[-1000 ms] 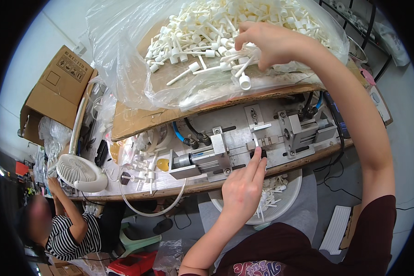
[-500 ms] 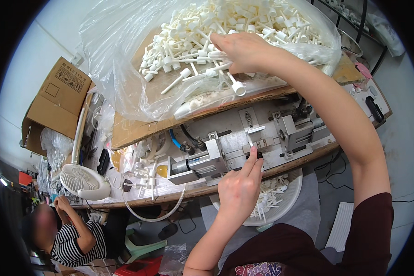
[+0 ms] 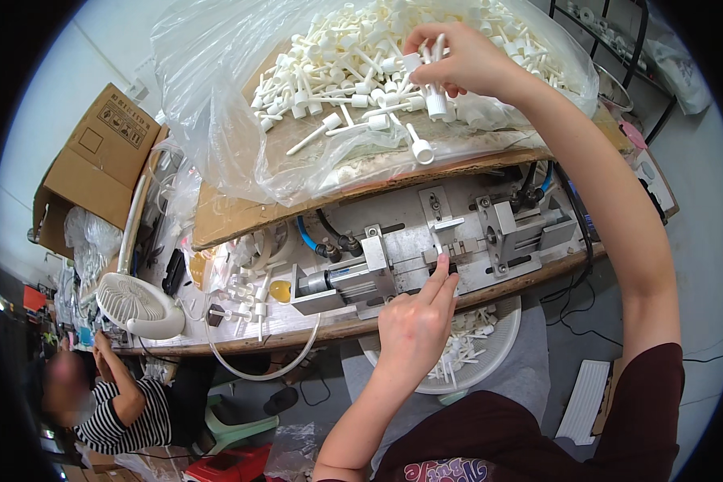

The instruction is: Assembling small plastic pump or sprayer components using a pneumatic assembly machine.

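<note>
Bare forearms, maroon short-sleeved top with a possibly printed chest

The right arm was stretched far forward and up from the lower right, elbow nearly straight, forearm bare, a dark red short sleeve seen at the shoulder. The right hand (image 3: 466, 60) was held at the top of the view, palm turned down, wrist bent, its fingers (image 3: 434, 80) curled and pinched together around something small and white. The left arm was brought up from the lower edge, forearm bare and angled toward the upper right. The left hand (image 3: 416, 325) was seen back-side up, knuckles loosely bent, with the index and middle fingers (image 3: 442, 277) extended forward side by side, tips pressed down, thumb tucked out of sight.
</note>
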Tool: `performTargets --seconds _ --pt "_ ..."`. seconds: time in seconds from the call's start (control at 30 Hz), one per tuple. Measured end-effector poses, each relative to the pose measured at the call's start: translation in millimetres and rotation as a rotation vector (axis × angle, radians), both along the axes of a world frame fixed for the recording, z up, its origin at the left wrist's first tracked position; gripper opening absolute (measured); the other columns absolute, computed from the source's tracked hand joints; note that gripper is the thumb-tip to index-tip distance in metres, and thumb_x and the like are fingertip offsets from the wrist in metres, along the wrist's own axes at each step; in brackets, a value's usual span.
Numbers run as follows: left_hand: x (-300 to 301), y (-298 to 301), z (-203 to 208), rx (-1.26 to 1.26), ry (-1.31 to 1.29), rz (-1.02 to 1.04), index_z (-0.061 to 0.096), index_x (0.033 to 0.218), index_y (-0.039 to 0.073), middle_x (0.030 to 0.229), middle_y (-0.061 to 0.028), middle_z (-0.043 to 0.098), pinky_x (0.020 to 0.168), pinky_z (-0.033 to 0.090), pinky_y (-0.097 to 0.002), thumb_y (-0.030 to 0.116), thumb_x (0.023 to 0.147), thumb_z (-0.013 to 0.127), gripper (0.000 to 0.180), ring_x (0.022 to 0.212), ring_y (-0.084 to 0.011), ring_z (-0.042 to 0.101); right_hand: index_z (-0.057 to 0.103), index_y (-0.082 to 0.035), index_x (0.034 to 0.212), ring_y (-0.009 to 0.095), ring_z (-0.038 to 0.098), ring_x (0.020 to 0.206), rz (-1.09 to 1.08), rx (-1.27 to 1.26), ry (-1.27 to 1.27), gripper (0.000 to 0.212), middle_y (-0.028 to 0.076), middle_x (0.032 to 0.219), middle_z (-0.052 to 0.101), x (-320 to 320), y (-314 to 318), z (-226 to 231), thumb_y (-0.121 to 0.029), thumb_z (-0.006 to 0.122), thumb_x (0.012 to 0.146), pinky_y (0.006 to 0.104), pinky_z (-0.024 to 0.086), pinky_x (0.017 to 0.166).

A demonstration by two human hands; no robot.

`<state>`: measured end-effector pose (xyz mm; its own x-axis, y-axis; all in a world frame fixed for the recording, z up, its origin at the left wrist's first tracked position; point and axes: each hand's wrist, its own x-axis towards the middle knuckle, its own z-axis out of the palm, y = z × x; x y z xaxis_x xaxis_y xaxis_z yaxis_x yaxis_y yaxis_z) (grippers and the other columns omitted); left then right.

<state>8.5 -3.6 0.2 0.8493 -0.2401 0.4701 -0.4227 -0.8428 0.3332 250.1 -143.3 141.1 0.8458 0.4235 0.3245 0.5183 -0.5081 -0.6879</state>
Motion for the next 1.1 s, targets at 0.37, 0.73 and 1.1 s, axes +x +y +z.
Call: performTargets --seconds 0.37,0.73,1.1 --pt "-29.9 4.1 12.9 -0.111 0.077 -0.160 0.071 0.100 0.006 0.115 -0.0054 0.069 0.056 0.051 -0.0276 0.015 0.076 0.077 0.027 0.061 -0.0185 0.064 0.064 -0.004 0.100 0.011 0.061 0.061 0.003 0.006 0.070 0.037 0.004 0.072 0.061 -4.0 1.2 -12.8 -0.017 0.079 0.070 0.0269 0.048 0.052" --pt "-41.6 4.0 6.3 -0.120 0.197 -0.236 0.069 0.102 0.007 0.120 -0.0059 0.067 0.061 0.054 -0.0304 0.017 0.079 0.074 0.025 0.069 -0.0194 0.068 0.064 -0.002 0.092 0.011 0.061 0.059 0.077 0.168 0.179 0.021 0.004 0.077 0.062 -8.3 -17.0 -6.7 -0.015 0.073 0.078 0.0250 0.050 0.053" --pt "-41.9 4.1 17.6 -0.185 0.174 -0.191 0.065 0.119 0.006 0.123 -0.0107 0.065 0.063 0.055 -0.0289 0.026 0.075 0.081 0.050 0.071 -0.0186 0.069 0.071 -0.005 0.097 0.008 0.060 0.073 -0.016 0.295 0.053 0.024 0.001 0.084 0.065 -10.2 -39.6 3.1 -0.023 0.075 0.082 0.0228 0.049 0.069"
